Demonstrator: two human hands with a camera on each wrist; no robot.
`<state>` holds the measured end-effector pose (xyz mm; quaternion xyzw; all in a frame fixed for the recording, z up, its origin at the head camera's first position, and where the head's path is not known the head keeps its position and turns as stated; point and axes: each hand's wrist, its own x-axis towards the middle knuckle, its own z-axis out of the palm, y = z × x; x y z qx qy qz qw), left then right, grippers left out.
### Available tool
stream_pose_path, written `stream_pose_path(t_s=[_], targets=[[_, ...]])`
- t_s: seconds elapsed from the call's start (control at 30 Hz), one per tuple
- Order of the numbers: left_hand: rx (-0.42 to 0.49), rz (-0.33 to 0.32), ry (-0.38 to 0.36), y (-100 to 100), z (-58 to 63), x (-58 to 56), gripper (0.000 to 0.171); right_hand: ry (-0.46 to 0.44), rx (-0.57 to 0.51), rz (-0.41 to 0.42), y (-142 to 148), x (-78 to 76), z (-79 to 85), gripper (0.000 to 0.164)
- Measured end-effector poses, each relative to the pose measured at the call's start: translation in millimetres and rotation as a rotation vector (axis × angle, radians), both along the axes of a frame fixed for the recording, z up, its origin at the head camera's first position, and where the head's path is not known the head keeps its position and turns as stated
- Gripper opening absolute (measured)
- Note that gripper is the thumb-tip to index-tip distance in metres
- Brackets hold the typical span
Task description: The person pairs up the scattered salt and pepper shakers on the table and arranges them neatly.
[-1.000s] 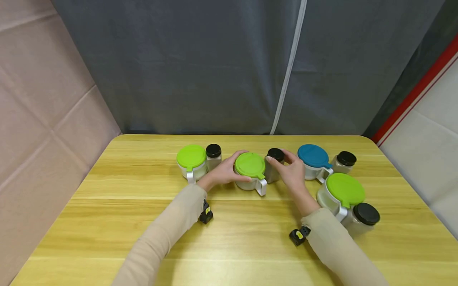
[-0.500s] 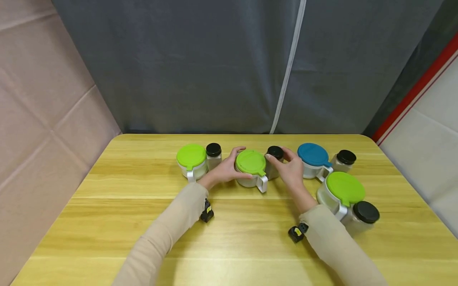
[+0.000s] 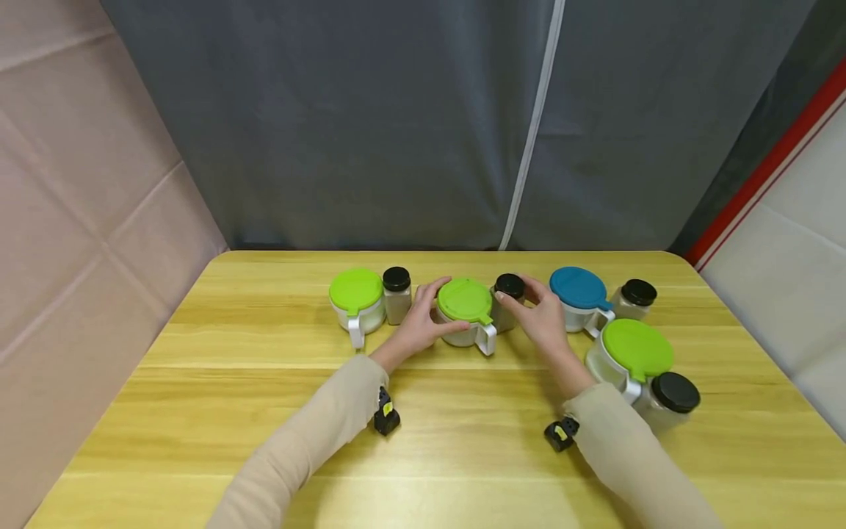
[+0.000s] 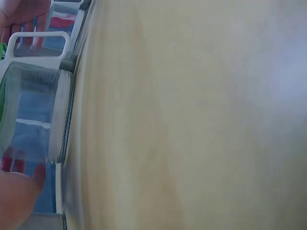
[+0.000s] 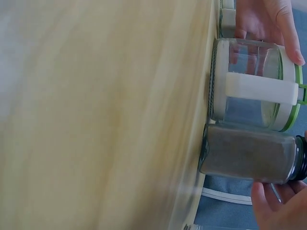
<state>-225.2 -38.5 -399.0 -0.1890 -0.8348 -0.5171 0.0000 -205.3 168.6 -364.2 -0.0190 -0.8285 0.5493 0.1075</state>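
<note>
L hand (image 3: 418,323): wrapped part-way round green-lidded pot (image 3: 465,300), thumb on nr side just under lid, fingers on far side; better to squeeze lower on body, off lid.
R hand (image 3: 542,317): thumb + fingers pinched abt black-capped jar (image 5: 248,153), up nr cap; go lower if poss., to cut tipping risk.
Pot: upright, seemingly on table (image 3: 463,455), approx. mid-row.
Jar: upright, btwn 2 and 3 o'clock from pot, just beside; touching or thin gap, can't tell.
Pair: prob. at positioning side by side; slide gently, both hands in sync, no hard squeeze on glass.
Handle (image 3: 487,340): out to abt 5 o'clock from lid; mind jar corner.
Blue-lidded pot (image 3: 577,288): approx. 3 o'clock from jar; watch R knuckles, part fingers only slightly on release.
Other jar (image 3: 397,294): approx. 9 o'clock from pot, nr L hand; back out twd 7 o'clock to avoid a knock.
</note>
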Motion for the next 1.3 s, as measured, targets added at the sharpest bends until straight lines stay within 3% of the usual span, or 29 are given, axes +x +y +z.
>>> stream_pose_path(t_s=[0.2, 0.37, 0.5, 0.63, 0.8, 1.03, 1.3], targets=[[0.018, 0.003, 0.012, 0, -3.2, 1.2, 0.087, -0.024, -0.002, 0.031, 4, 3.0, -0.5, 0.063], [0.173, -0.048, -0.051, 1, -2.7, 1.9, 0.08, -0.038, 0.002, 0.042, 8, 5.1, -0.1, 0.066], [0.264, -0.102, -0.071, 0, 9.1, 9.9, 0.071, -0.042, 0.004, 0.043, 10, 6.1, -0.2, 0.066], [0.263, -0.116, -0.079, 0, 20.6, 17.9, 0.068, -0.041, -0.002, 0.052, 12, 7.6, -0.7, 0.064], [0.23, -0.092, -0.109, 0, 23.5, 19.5, 0.067, -0.027, -0.019, 0.073, 13, 10.4, -0.9, 0.061], [0.277, -0.019, -0.154, 5, -3.8, -0.5, 0.064, -0.012, -0.045, 0.101, 14, 13.5, -0.7, 0.058], [0.318, 0.051, -0.213, 14, 1.4, -3.1, 0.057, -0.004, -0.036, 0.102, 15, 12.4, -1.0, 0.058]])
